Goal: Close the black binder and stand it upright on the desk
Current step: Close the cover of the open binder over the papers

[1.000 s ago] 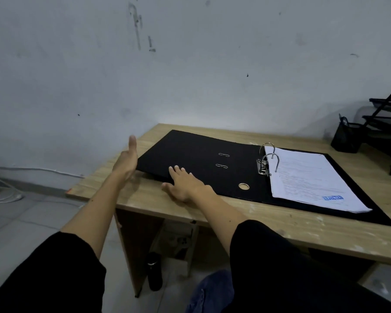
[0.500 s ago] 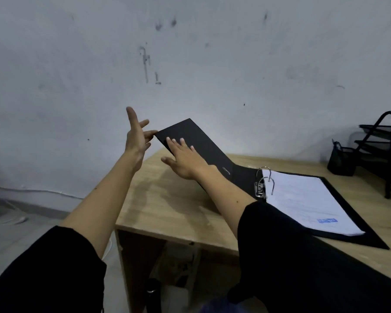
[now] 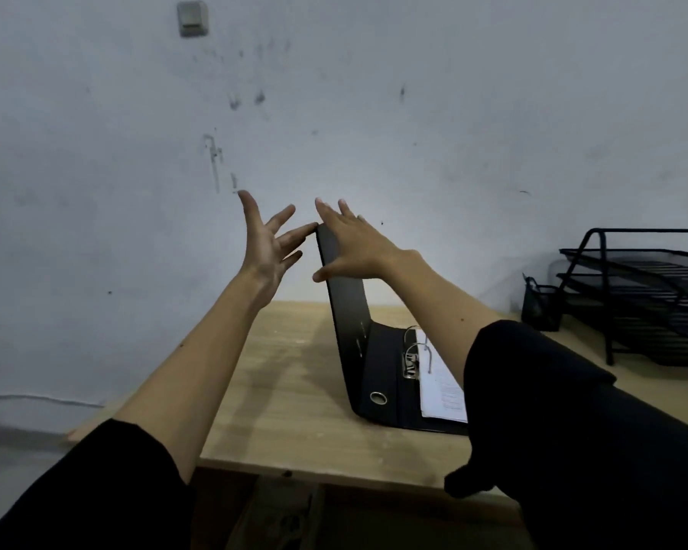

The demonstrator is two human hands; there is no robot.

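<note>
A pale grey wall [image 3: 453, 113], scuffed with dark marks, fills the upper two-thirds of the frame, with a small switch plate [image 3: 192, 19] at the upper left. Below it a light wooden desk [image 3: 294, 391] runs across the lower middle. On the desk, centre right, lies the black binder [image 3: 378, 375]: its back cover rests flat while its front cover [image 3: 344, 303] stands nearly upright, tilted slightly. Inside the binder a stack of white printed paper [image 3: 439, 387] sits threaded on the metal rings [image 3: 414, 353]. At the right edge stands a black wire tray rack [image 3: 648, 295], and just left of it a black mesh cup [image 3: 541, 307]; what either holds cannot be told. The right hand [image 3: 354, 244] is spread flat against the top of the raised cover, thumb below. The left hand [image 3: 269, 240] is splayed wide, fingertips touching the cover's top edge, gripping nothing.
</note>
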